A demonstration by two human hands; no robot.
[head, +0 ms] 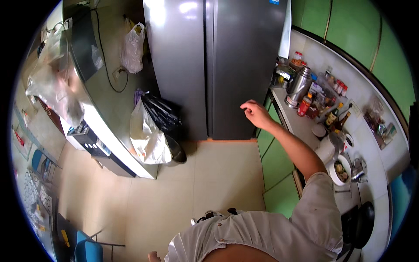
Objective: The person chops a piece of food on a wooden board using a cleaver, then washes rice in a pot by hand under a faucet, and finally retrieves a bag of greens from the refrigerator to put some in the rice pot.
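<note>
My right hand is stretched out in front of the dark grey double-door refrigerator, near its lower right door. Its fingers are loosely bent and somewhat apart, and I see nothing in them. Whether it touches the door does not show. Only a small part of my left hand shows at the bottom edge, low by my side; its grip is hidden. To the right of my right hand runs the counter, above green cabinet doors.
On the counter stand a steel thermos, a red-labelled bottle, sauce bottles and a white bowl of food. A black garbage bag and a white plastic bag hang by the left partition. Behind left is a blue chair.
</note>
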